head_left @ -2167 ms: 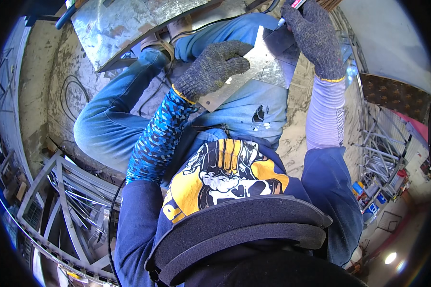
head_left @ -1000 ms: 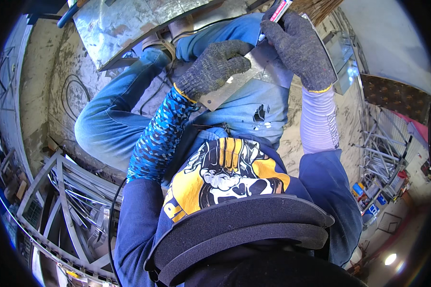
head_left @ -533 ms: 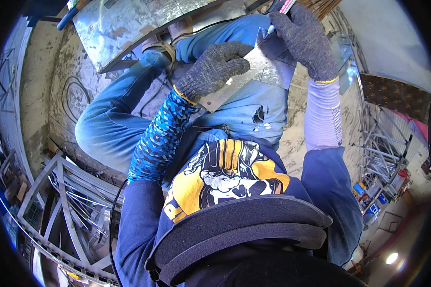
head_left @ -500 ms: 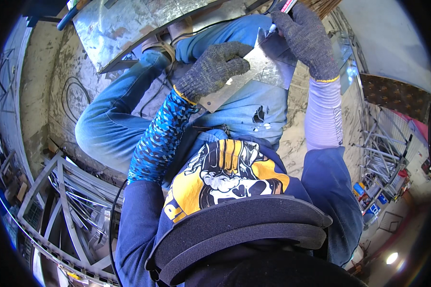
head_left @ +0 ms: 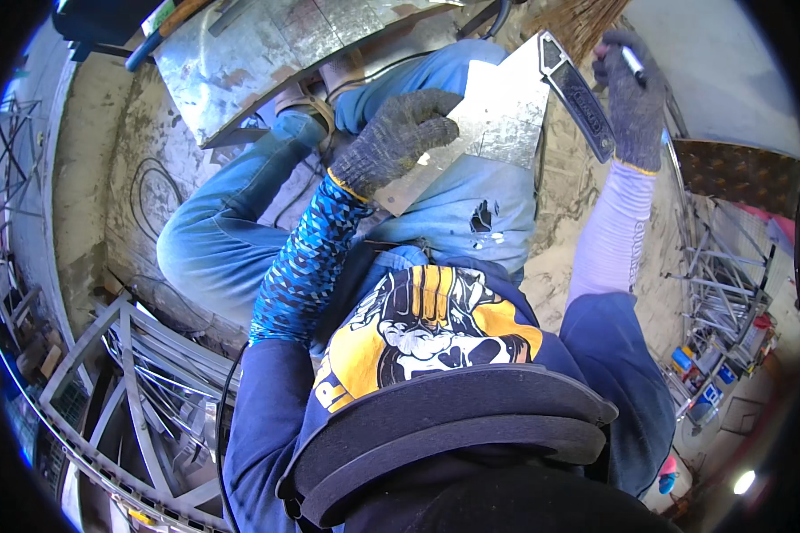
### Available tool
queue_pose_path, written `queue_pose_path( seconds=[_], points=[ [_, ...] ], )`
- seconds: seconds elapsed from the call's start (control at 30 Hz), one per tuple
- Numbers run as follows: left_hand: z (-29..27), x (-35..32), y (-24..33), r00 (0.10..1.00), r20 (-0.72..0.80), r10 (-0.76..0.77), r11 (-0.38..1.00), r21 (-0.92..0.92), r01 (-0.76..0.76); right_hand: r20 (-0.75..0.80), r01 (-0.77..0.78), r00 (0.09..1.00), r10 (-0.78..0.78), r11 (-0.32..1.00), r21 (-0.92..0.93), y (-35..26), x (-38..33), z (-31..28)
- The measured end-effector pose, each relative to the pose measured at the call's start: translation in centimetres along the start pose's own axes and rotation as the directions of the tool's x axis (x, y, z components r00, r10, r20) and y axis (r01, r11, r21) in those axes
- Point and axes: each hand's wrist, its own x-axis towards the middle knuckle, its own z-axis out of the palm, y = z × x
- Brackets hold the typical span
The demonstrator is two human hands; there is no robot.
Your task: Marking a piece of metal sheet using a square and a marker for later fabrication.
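Observation:
My left hand, in a dark grey knit glove, grips the blade of a try square. The square's black, silver-framed handle angles off the blade's far end. Beneath the blade, a shiny sheet-metal piece rests over my right thigh; glare hides part of the line between blade and sheet. To the right of the handle and apart from it, my gloved right hand is closed around a white marker.
A metal-topped low bench stands ahead, with a blue-ended tool on it. Broom bristles show at the far right. Steel frames lie at the left, more metal pieces at the right. A cable loops on the floor.
My right hand has moved right, away from the metal piece, with the marker still in it. The square's black handle now shows fully. My left hand keeps its hold.

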Motion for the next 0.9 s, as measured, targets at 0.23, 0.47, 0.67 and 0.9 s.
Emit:
queue_pose_path(
  seconds=[0.23, 0.47, 0.67, 0.9],
  points=[
    [-0.4, -0.4, -0.9, 0.998, -0.055, 0.029, 1.000, -0.004, -0.029, 0.069, -0.168, 0.982, 0.178, 0.977, -0.128, 4.2, -5.1, 1.4],
    [-1.7, -1.3, -0.3, 0.991, -0.009, -0.130, 0.962, -0.245, 0.124, 0.001, -0.039, 0.999, 0.039, 0.999, -0.018, 9.1, -8.0, -0.1],
    [0.2, -1.6, 0.9, 0.833, -0.529, 0.160, 0.921, 0.384, 0.067, 0.007, -0.117, 0.993, 0.117, 0.993, 0.035, 9.3, -12.7, -0.4],
    [4.0, 0.1, 6.8, 0.845, -0.518, 0.130, 0.543, 0.750, 0.377, -0.205, -0.096, 0.968, 0.146, 0.967, 0.237, 11.6, -17.3, 1.3]
  ],
)
